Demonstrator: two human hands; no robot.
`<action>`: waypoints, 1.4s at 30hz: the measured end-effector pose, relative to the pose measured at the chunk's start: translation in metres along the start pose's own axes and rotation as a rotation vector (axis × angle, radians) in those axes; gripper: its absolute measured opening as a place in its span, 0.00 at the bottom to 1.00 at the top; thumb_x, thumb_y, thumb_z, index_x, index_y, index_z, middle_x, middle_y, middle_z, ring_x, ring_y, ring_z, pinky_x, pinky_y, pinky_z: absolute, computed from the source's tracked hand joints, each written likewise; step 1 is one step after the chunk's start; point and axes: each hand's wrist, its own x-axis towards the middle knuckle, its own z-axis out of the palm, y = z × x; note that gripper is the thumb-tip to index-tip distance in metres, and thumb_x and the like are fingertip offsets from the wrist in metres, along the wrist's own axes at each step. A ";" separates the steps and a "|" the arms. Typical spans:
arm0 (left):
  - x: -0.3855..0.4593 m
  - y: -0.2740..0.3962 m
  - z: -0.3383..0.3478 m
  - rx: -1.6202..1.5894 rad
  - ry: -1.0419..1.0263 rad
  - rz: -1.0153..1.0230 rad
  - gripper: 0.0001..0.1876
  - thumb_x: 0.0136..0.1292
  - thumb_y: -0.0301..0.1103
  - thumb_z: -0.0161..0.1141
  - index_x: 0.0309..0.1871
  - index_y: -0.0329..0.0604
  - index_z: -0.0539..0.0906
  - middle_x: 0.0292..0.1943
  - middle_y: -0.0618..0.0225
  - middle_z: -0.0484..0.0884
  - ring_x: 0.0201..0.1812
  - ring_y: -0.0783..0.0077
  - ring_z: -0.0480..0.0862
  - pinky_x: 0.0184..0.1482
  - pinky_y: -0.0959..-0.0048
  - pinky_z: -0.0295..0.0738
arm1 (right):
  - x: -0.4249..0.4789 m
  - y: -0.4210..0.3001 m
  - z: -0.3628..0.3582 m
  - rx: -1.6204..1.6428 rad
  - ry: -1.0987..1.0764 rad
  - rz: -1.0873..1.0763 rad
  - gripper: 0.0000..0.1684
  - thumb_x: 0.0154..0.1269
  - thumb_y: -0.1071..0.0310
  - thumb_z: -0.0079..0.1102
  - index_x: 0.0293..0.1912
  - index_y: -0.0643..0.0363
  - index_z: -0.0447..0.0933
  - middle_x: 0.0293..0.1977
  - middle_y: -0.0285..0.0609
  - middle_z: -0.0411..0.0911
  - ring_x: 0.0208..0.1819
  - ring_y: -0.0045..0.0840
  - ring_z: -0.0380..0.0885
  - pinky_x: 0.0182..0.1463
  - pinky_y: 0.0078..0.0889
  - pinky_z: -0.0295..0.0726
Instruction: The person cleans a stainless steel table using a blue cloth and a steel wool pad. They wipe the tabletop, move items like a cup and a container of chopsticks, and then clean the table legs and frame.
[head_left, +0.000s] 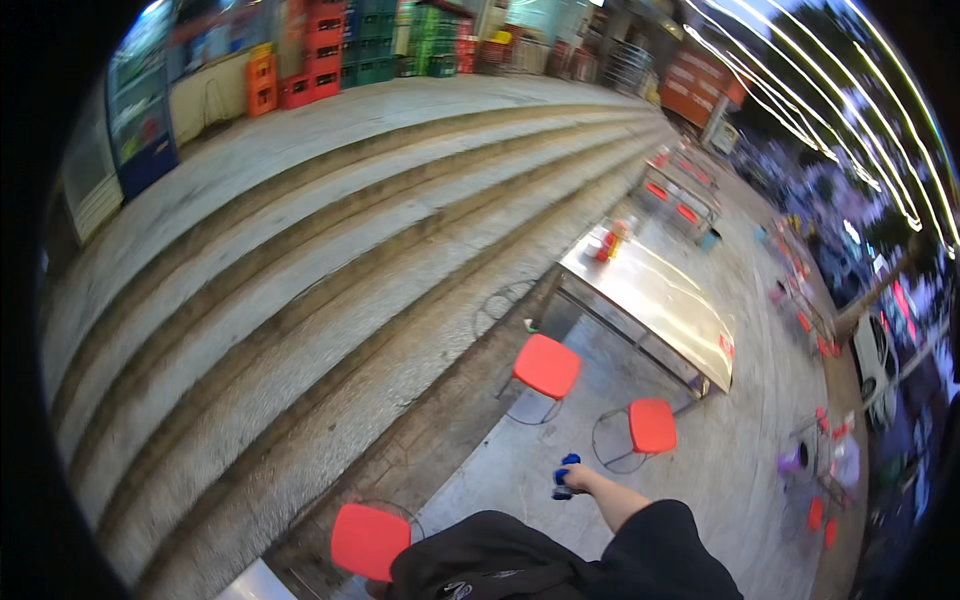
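My right hand (576, 478) reaches out from a black short sleeve and is closed round a small dark-blue object (561, 491), which sticks out on both sides of the fist; blur hides its kind. Below and beside it is the grey pavement. The nearest stool (652, 426), with a red seat and round metal legs, stands just up and right of the hand. Another red stool (547, 366) is farther up, beside a metal-topped table (649, 292). My left hand is out of view; a sliver of skin shows at the bottom edge by a third red stool (370, 541).
Long concrete steps (300, 315) rise on the left towards stacked drink crates (322, 45) and a glass-door fridge (140, 105). Red and yellow bottles (611, 241) stand on the table. A metal corner (259, 583) shows at the bottom. More tables, stools and a parked white car (875, 371) are at right.
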 end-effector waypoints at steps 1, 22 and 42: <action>0.001 0.013 0.035 0.033 -0.042 0.027 0.26 0.75 0.54 0.47 0.32 0.38 0.79 0.23 0.65 0.77 0.23 0.70 0.75 0.27 0.70 0.70 | -0.024 0.047 0.011 0.156 0.069 0.140 0.18 0.60 0.69 0.51 0.47 0.53 0.85 0.41 0.48 0.86 0.46 0.42 0.84 0.50 0.41 0.81; -0.009 -0.019 0.482 1.705 -0.939 0.946 0.20 0.74 0.48 0.51 0.33 0.42 0.80 0.29 0.59 0.85 0.30 0.61 0.86 0.32 0.59 0.80 | -0.329 0.233 0.261 1.957 0.062 1.576 0.24 0.76 0.44 0.47 0.40 0.53 0.79 0.21 0.51 0.76 0.15 0.41 0.68 0.18 0.46 0.68; -0.304 -0.259 0.940 1.335 -1.360 0.063 0.15 0.72 0.46 0.56 0.36 0.44 0.80 0.31 0.63 0.84 0.32 0.67 0.84 0.34 0.67 0.78 | -0.260 0.294 0.037 2.583 1.063 1.232 0.17 0.74 0.47 0.54 0.42 0.51 0.74 0.26 0.37 0.72 0.25 0.27 0.72 0.25 0.30 0.70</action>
